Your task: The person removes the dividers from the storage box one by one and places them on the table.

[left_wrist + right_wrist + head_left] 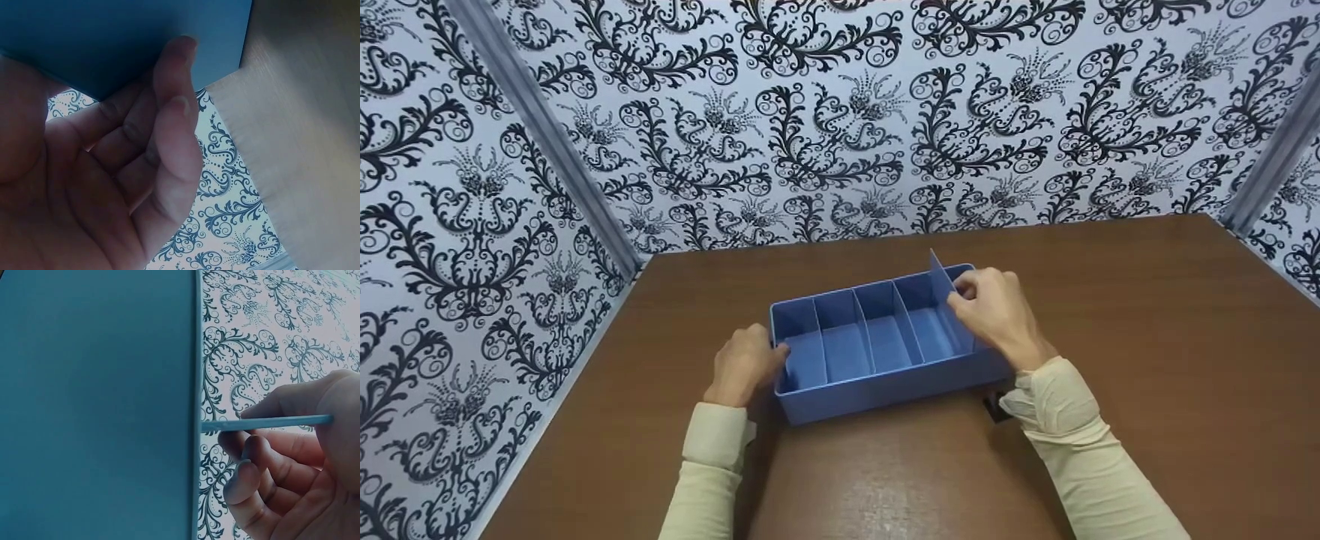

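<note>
A blue plastic box (877, 394) with upright dividers lies slightly angled on the table. My left hand (746, 364) grips its left end, with the thumb over the rim; the left wrist view shows the curled fingers (177, 135) against the outer wall. Near the box's right end, my right hand (997, 311) pinches a loose divider panel (941, 279) between thumb and fingers. The panel's far corner rises above the rim. In the right wrist view its thin edge (264, 422) runs between thumb and fingers, beside the box's side wall (95, 405). The hand partly hides the rightmost compartment.
Brown wooden table (1147, 337) surrounds the box on all sides. Black-and-white patterned wall panels (840, 127) rise behind and to the left. A small black object (997, 406) shows beneath the right wrist.
</note>
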`<state>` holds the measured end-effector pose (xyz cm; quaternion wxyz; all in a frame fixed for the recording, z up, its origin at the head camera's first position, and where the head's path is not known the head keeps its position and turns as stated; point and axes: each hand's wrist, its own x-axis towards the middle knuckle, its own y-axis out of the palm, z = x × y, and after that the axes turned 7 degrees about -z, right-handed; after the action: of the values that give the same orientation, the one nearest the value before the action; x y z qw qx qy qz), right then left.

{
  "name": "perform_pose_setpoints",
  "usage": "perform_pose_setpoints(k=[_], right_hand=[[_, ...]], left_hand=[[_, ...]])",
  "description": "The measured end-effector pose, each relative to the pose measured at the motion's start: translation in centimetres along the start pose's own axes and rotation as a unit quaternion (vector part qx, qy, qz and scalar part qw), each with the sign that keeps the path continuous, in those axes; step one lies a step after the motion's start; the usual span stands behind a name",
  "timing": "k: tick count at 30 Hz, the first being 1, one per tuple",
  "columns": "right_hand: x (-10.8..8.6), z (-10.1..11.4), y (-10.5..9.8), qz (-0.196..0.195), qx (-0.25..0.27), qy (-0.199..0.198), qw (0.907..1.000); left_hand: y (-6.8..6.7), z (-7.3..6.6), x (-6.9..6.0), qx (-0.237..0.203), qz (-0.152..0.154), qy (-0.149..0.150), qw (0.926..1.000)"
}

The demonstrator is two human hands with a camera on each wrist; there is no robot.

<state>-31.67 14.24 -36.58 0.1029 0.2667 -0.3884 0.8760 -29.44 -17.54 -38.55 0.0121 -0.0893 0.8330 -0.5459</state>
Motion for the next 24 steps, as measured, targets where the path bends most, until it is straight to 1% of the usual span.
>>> perform_pose_setpoints(k=[5, 10, 17, 24], right_hand=[[0.0, 0.2, -0.2, -0.015, 0.005, 0.005, 0.9999], [-0.1, 0.4, -0.3, -0.018, 0.008, 0.014, 0.9997], [0.1, 0.5, -0.6, -0.037, 0.009, 0.008, 0.9992], [0.2, 0.7, -1.2, -0.041, 0.020, 0.020, 0.9988]], left_hand=[[0.0, 0.0, 0.0, -0.007, 0.006, -0.006, 0.9999], [0.0, 0.1, 0.0, -0.009, 0.010, -0.006, 0.9999], [0.1, 0.2, 0.0, 0.006, -0.015, 0.017, 0.9997], [0.0, 0.1, 0.0, -0.003, 0.000, 0.003, 1.0000]])
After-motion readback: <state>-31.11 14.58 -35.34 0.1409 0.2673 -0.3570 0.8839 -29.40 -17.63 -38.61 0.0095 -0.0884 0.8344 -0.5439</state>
